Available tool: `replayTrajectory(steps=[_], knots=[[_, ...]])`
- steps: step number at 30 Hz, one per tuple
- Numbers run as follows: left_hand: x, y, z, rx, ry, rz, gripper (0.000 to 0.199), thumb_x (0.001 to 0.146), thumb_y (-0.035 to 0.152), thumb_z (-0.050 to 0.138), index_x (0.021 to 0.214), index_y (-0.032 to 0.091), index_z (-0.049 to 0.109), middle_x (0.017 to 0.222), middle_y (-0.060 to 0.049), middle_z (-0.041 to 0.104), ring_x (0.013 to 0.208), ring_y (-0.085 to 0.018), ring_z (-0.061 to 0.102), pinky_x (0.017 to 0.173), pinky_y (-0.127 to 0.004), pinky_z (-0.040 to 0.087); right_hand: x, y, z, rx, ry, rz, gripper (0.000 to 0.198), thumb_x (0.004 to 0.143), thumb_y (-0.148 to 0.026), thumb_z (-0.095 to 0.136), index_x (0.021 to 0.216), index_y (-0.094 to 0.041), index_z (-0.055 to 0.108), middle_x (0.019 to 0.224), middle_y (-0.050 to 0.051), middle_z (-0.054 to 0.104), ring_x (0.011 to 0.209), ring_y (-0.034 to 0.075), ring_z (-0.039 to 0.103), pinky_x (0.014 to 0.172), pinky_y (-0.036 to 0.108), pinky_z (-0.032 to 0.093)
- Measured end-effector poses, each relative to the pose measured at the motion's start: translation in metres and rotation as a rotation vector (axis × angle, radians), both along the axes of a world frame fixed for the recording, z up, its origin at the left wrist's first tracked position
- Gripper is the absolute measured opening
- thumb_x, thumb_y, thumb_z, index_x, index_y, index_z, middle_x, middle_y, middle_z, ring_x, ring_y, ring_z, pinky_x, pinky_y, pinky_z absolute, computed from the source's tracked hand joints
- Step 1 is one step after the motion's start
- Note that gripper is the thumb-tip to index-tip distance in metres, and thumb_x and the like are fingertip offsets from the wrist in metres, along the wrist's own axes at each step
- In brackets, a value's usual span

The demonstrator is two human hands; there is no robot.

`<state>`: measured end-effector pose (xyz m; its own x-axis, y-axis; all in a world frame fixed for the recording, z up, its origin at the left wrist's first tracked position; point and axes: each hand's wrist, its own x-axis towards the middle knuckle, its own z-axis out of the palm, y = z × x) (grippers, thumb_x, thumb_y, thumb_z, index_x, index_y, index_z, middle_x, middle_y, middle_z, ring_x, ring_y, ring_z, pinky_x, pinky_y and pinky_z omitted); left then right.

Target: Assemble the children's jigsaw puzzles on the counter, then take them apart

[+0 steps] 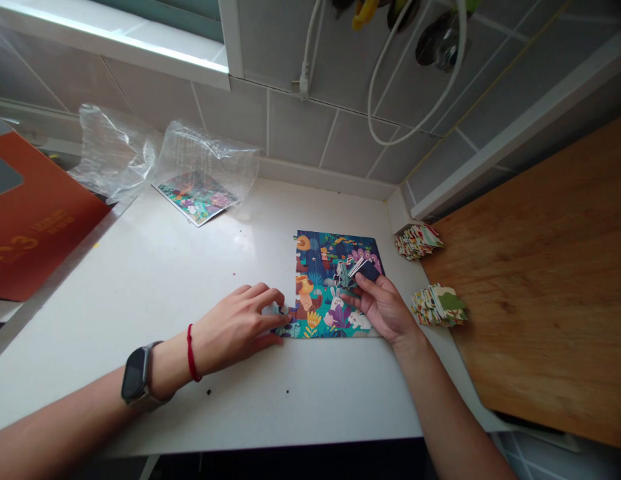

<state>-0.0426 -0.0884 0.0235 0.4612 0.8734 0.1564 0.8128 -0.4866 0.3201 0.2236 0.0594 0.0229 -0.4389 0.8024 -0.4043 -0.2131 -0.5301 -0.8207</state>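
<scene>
A partly assembled jigsaw puzzle [310, 263] lies flat on the white counter, printed with animals and plants on a dark blue and green ground. My left hand [243, 320] is at its lower left edge, fingertips curled onto a small jigsaw piece [289, 329] that touches the puzzle's side. The fingers partly hide that piece. Over the puzzle's right side, my right hand [385, 308] grips a small stack of jigsaw pieces [368, 269] between thumb and fingers, with a dark blue piece on top.
Two piles of jigsaw pieces, a far pile [419, 241] and a near pile [440, 305], stand beside a wooden board [540, 280]. Clear plastic wrapping [205, 150] partly covers a picture card [197, 197]. An orange box [40, 213] is at left; a white cable [373, 100] hangs above.
</scene>
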Motion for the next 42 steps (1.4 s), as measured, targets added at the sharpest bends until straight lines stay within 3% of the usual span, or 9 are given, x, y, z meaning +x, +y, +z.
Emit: replayTrajectory(steps=[12, 19, 22, 25, 29, 32, 35, 37, 42], knots=[[0.003, -0.004, 0.001, 0.006, 0.098, -0.004, 0.032, 0.096, 0.033, 0.066, 0.127, 0.032, 0.069, 0.115, -0.01, 0.064, 0.092, -0.025, 0.06, 0.076, -0.039, 0.052, 0.001, 0.0, -0.002, -0.008, 0.004, -0.001, 0.029, 0.069, -0.028, 0.093, 0.089, -0.022, 0.072, 0.094, -0.002, 0.076, 0.076, 0.012, 0.069, 0.072, 0.029, 0.067], [0.004, -0.004, 0.002, -0.02, 0.057, 0.003, 0.032, 0.096, 0.037, 0.065, 0.127, 0.032, 0.07, 0.113, -0.011, 0.063, 0.092, -0.025, 0.06, 0.078, -0.04, 0.052, 0.001, 0.0, -0.001, -0.002, -0.009, -0.007, 0.029, 0.069, -0.028, 0.092, 0.089, -0.023, 0.072, 0.095, -0.002, 0.076, 0.078, 0.014, 0.069, 0.074, 0.032, 0.066], [-0.001, -0.001, 0.004, -0.043, -0.072, 0.026, 0.031, 0.099, 0.042, 0.059, 0.126, 0.031, 0.071, 0.11, -0.01, 0.065, 0.092, -0.025, 0.062, 0.079, -0.041, 0.053, 0.001, -0.001, 0.001, 0.001, -0.019, 0.003, 0.029, 0.07, -0.029, 0.092, 0.09, -0.024, 0.073, 0.094, -0.001, 0.076, 0.079, 0.015, 0.07, 0.073, 0.033, 0.066], [-0.009, 0.007, 0.007, -0.108, -0.386, 0.147, 0.029, 0.103, 0.038, 0.052, 0.115, 0.023, 0.074, 0.103, -0.009, 0.07, 0.088, -0.019, 0.064, 0.077, -0.035, 0.055, -0.001, -0.008, 0.005, 0.02, -0.024, 0.052, 0.03, 0.07, -0.029, 0.092, 0.094, -0.024, 0.074, 0.096, -0.001, 0.076, 0.078, 0.015, 0.07, 0.07, 0.03, 0.066], [-0.011, 0.014, 0.012, -0.365, -0.906, 0.403, 0.034, 0.099, 0.042, 0.059, 0.115, 0.016, 0.072, 0.102, -0.011, 0.076, 0.075, -0.015, 0.069, 0.059, -0.026, 0.056, -0.008, -0.024, 0.01, 0.047, -0.012, 0.221, 0.03, 0.075, -0.032, 0.088, 0.102, -0.023, 0.076, 0.098, 0.002, 0.077, 0.078, 0.016, 0.071, 0.067, 0.03, 0.065], [-0.001, 0.015, 0.011, -0.575, -1.128, 0.392, 0.043, 0.093, 0.042, 0.067, 0.127, 0.016, 0.068, 0.117, -0.014, 0.075, 0.083, -0.018, 0.073, 0.058, -0.026, 0.058, -0.013, -0.035, 0.009, 0.071, 0.001, 0.317, 0.028, 0.078, -0.034, 0.086, 0.103, -0.024, 0.077, 0.1, 0.004, 0.078, 0.081, 0.019, 0.073, 0.07, 0.032, 0.065], [0.012, 0.012, 0.007, -0.699, -1.206, 0.297, 0.045, 0.088, 0.037, 0.072, 0.128, 0.016, 0.069, 0.119, -0.013, 0.075, 0.096, -0.021, 0.074, 0.073, -0.031, 0.061, -0.019, -0.041, 0.006, 0.093, -0.015, 0.349, 0.03, 0.078, -0.036, 0.086, 0.104, -0.024, 0.077, 0.104, 0.005, 0.078, 0.085, 0.02, 0.073, 0.073, 0.034, 0.065], [0.019, 0.011, 0.003, -0.737, -1.215, 0.265, 0.039, 0.088, 0.036, 0.071, 0.121, 0.015, 0.073, 0.111, -0.011, 0.078, 0.094, -0.02, 0.073, 0.078, -0.032, 0.06, -0.021, -0.043, 0.005, 0.093, -0.035, 0.351, 0.03, 0.078, -0.037, 0.086, 0.104, -0.023, 0.078, 0.104, 0.005, 0.078, 0.087, 0.021, 0.073, 0.073, 0.034, 0.065], [0.021, 0.014, -0.003, -0.635, -1.111, 0.396, 0.032, 0.086, 0.041, 0.071, 0.101, 0.014, 0.078, 0.088, -0.007, 0.079, 0.07, -0.013, 0.067, 0.062, -0.025, 0.055, -0.025, -0.046, 0.004, 0.122, -0.084, 0.309, 0.032, 0.076, -0.038, 0.088, 0.102, -0.022, 0.079, 0.104, 0.005, 0.076, 0.087, 0.02, 0.071, 0.076, 0.033, 0.065]])
